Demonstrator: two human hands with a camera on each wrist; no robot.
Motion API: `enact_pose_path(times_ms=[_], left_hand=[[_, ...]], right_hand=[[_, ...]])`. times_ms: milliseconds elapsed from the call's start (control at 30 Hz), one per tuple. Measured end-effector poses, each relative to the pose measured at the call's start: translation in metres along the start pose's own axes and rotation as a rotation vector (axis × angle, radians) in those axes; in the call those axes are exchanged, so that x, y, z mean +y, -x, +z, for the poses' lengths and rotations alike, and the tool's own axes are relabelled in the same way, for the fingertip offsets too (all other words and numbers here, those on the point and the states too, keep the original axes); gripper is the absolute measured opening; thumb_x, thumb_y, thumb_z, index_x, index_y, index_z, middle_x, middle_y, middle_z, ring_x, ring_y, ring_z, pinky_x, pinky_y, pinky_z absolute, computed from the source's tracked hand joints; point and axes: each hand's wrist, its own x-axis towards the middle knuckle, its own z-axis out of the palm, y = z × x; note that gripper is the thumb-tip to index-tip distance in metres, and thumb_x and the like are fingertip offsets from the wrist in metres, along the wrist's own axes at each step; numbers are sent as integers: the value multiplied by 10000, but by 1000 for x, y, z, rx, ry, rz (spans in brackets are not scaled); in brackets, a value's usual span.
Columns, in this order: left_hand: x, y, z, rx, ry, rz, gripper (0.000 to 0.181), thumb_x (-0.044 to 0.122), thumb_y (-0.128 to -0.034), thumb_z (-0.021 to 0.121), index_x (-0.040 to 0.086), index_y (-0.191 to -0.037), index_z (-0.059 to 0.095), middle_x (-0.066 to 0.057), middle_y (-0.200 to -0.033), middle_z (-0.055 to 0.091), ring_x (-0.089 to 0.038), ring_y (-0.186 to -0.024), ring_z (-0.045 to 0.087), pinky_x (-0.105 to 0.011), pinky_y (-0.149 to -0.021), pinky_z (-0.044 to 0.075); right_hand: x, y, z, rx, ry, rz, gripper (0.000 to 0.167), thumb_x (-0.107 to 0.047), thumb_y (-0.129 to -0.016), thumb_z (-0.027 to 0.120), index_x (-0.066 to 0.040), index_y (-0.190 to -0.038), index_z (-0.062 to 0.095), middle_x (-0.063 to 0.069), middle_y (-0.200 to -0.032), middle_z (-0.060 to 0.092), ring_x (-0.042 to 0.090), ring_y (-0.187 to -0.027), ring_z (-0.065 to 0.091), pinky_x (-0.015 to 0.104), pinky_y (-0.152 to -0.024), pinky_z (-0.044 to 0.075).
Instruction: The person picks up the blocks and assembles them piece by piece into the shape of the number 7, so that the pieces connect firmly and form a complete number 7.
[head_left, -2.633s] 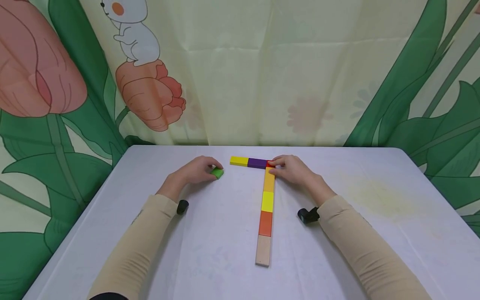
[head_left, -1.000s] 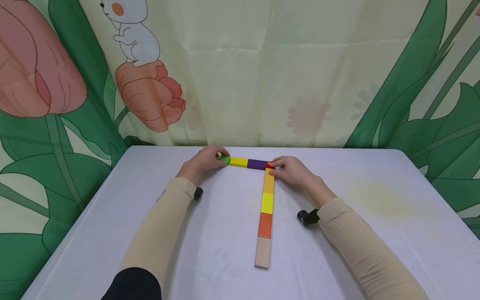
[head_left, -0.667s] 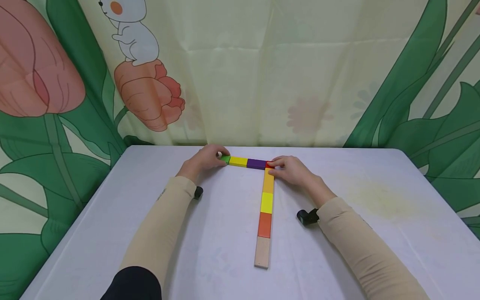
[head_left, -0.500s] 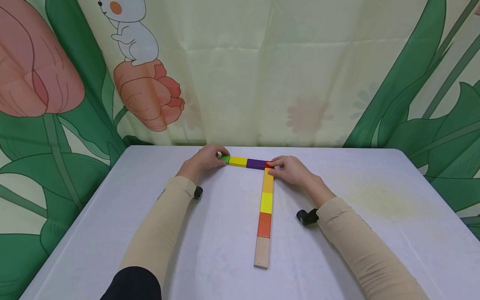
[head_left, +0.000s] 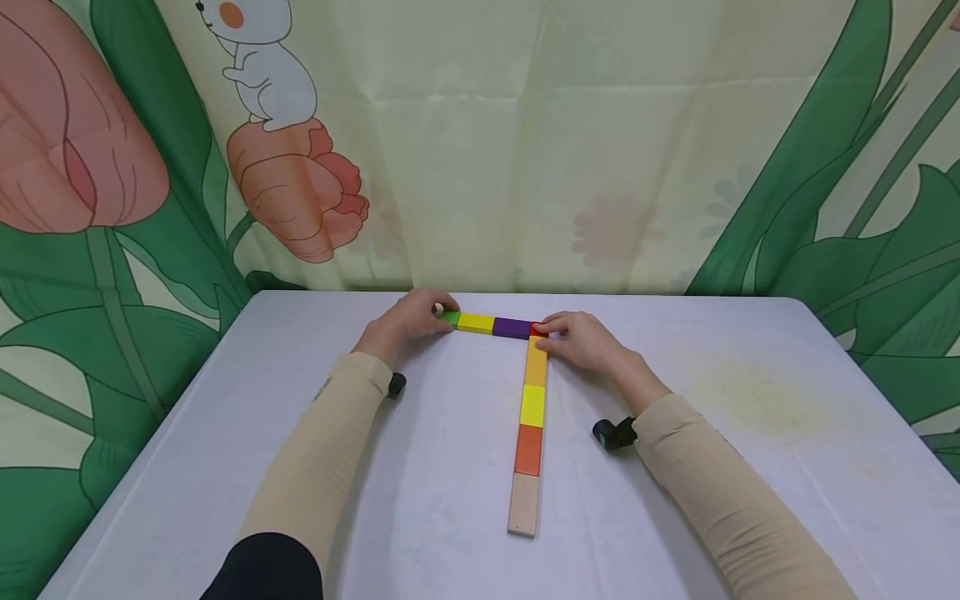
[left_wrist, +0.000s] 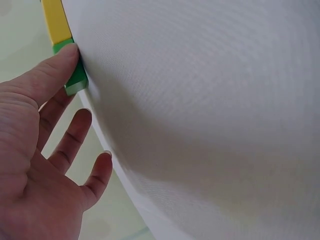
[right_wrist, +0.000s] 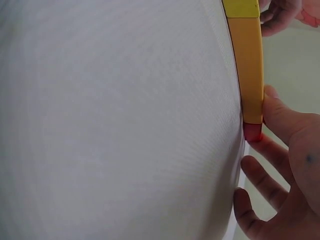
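Flat wooden blocks lie in two lines meeting at a corner. My left hand (head_left: 408,318) pinches a green block (head_left: 450,318) against the left end of a yellow block (head_left: 476,323). A purple block (head_left: 512,328) follows, then a small red block (head_left: 536,329) at the corner, partly covered by my fingers. My right hand (head_left: 587,340) pinches there; in the right wrist view its thumb touches the amber block (right_wrist: 248,70) beside the red one. Toward me run that amber block, a second yellow block (head_left: 532,406), an orange block (head_left: 528,450) and a plain wood block (head_left: 522,504).
A white cloth (head_left: 720,500) covers the table, whose far edge lies just behind the row. A printed curtain (head_left: 480,167) hangs beyond it. Small black wrist cameras (head_left: 615,434) sit at both cuffs.
My left hand has moved right and farther away, bringing the green block up to the yellow block's left end. For the last second both hands have stayed still; the right has kept its place throughout.
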Motion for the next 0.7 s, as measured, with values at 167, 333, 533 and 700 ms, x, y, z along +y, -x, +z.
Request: enact_pose_path(times_ms=[167, 333, 533, 700], left_hand=[[0, -1, 1, 5, 0, 9, 344, 92, -898, 774, 81, -1236, 713, -78, -1191, 647, -255, -1069, 539, -389, -990, 457], [-1, 0, 1, 14, -9, 42, 315, 85, -896, 773, 78, -1207, 726, -73, -1138, 659, -251, -1028, 533, -374, -920, 463], [-2, 0, 1, 20, -21, 59, 301, 82, -898, 768, 81, -1198, 732, -62, -1112, 663, -246, -1010, 528, -363, -892, 457], [-1, 1, 1, 19, -22, 52, 308, 78, -900, 764, 78, -1206, 729, -66, -1117, 664, -254, -1013, 527, -372, -896, 461]], right_hand=[[1, 0, 0, -5, -5, 4, 455, -257, -960, 714, -110, -1382, 622, 146, -1372, 590, 363, -1321, 467, 521, -1115, 359], [1, 0, 0, -7, -16, 14, 461, -265, -961, 714, -107, -1384, 622, 145, -1376, 586, 364, -1329, 459, 521, -1120, 352], [0, -1, 0, -9, -14, 17, 465, -280, -962, 711, -108, -1384, 623, 146, -1376, 585, 365, -1331, 456, 526, -1121, 347], [0, 0, 0, -7, -7, 12, 460, -272, -962, 711, -100, -1380, 625, 150, -1370, 589, 363, -1321, 467, 522, -1119, 353]])
